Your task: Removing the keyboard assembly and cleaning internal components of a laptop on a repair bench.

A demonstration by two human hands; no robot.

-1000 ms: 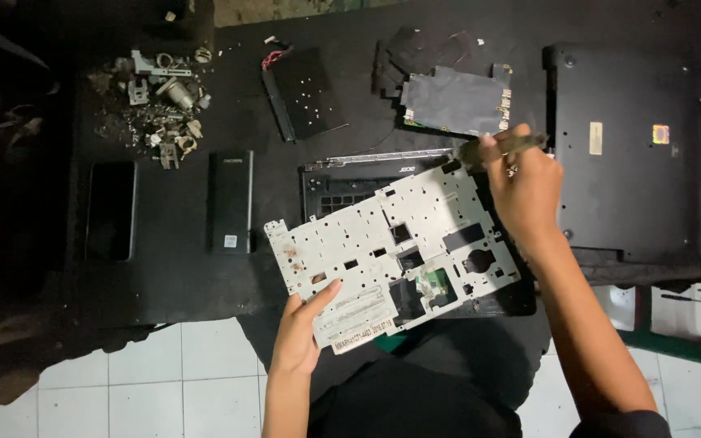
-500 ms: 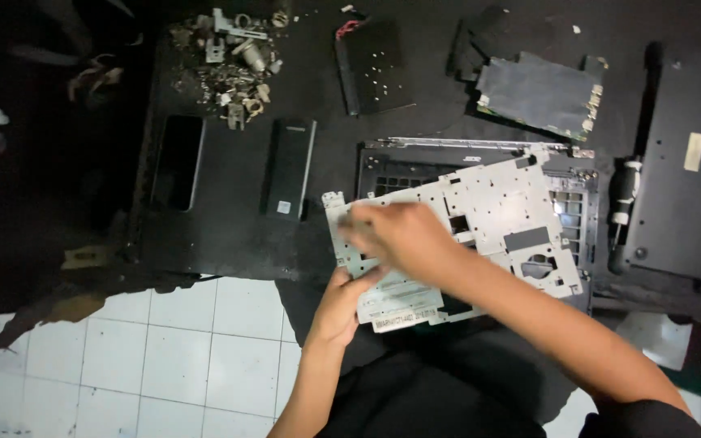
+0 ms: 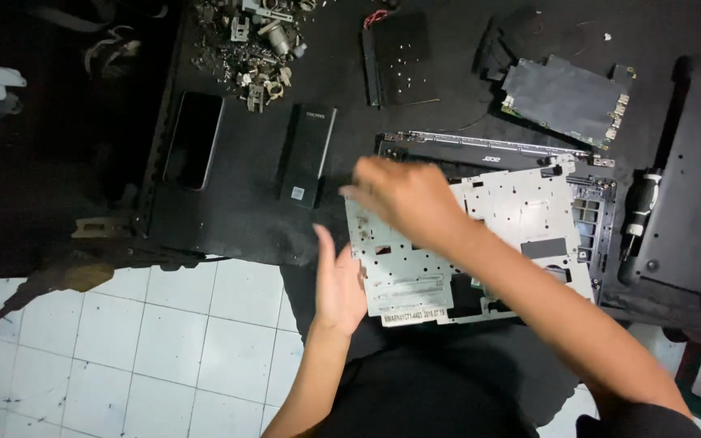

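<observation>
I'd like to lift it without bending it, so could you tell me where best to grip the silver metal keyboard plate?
Probably the silver metal keyboard plate by its bare left edge, coming from the left where the left hand sits: that edge overhangs the black base, while the right hand covers the upper-left corner.

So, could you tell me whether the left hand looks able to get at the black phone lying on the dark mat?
Probably yes: the left hand rests open at the metal panel's near edge, holding nothing, and the mat between it and the phone lies bare.
</observation>
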